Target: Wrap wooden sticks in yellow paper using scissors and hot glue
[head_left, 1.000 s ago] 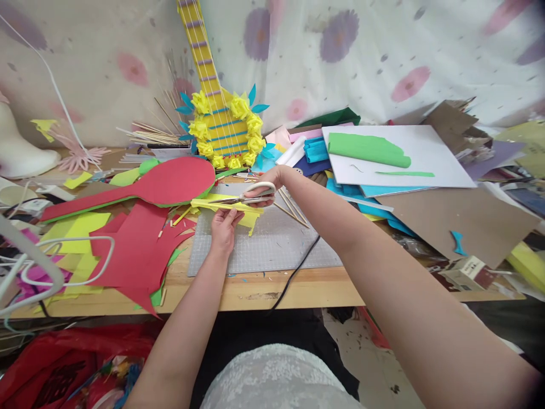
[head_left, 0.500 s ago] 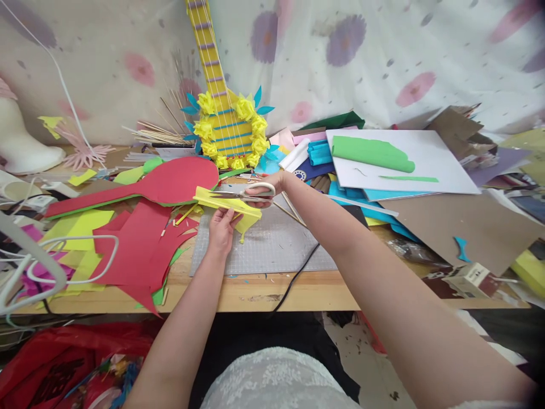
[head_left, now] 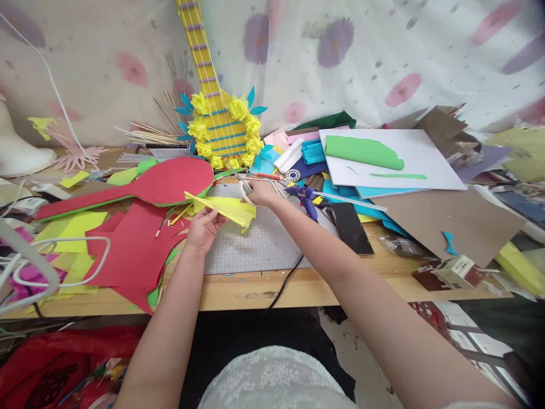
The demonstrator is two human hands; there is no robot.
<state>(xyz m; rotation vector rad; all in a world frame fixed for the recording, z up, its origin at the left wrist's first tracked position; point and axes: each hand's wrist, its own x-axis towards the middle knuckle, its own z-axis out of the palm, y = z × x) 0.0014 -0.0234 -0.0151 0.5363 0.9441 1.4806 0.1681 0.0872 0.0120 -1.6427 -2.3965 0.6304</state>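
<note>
A folded piece of yellow crepe paper (head_left: 238, 209) is pinched between the thumb and fingers of my left hand (head_left: 203, 230), above the grey cutting mat (head_left: 264, 250). My right hand (head_left: 263, 194) grips a pair of scissors (head_left: 245, 190) by the pale handles, just beyond the paper. The blades point away from me and stand apart from the paper. Behind them leans a yellow toy guitar (head_left: 230, 136) trimmed with yellow paper flowers and blue leaves. Left of my hands lies a red guitar-shaped cutout (head_left: 174, 180) with a green edge.
A blue glue gun (head_left: 304, 199) and a black phone (head_left: 351, 228) lie right of the mat. Red paper scraps (head_left: 128, 244) cover the left side. A green paper roll (head_left: 364, 152) rests on a white board (head_left: 434, 165). A black cable (head_left: 285, 282) crosses the table edge.
The scissors have come away from the yellow paper, and their blades have swung from pointing left to pointing away from me. The glue gun and the whole phone have come into sight.
</note>
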